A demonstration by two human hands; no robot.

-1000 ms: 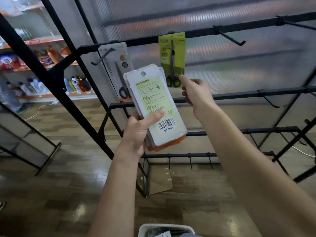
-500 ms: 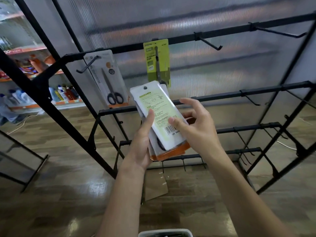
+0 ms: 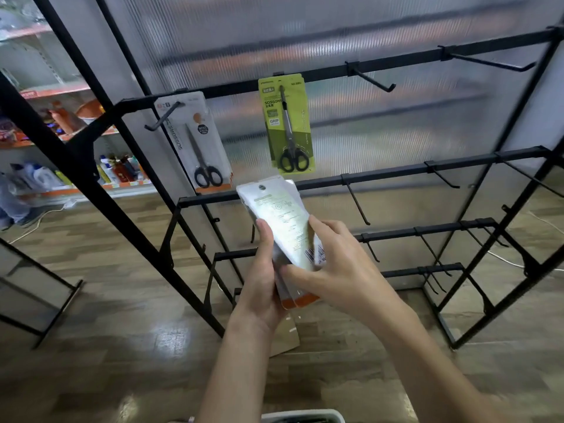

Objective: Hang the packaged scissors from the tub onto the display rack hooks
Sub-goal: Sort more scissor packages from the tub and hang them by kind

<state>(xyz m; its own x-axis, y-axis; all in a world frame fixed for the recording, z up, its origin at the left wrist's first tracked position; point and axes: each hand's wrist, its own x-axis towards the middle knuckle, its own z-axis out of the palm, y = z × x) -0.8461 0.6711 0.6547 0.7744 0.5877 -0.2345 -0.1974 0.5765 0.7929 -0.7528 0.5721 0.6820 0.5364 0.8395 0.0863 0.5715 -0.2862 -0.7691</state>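
Scissors packs [image 3: 283, 227] look light, stiff, slippery; your left hand [image 3: 262, 288] grips the stack, right hand [image 3: 332, 270] pinches the front one; lift by its edges

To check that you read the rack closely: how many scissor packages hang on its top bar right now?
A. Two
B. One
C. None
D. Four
A: a white package and a green package hang from hooks on the top bar; the other hooks there are bare.
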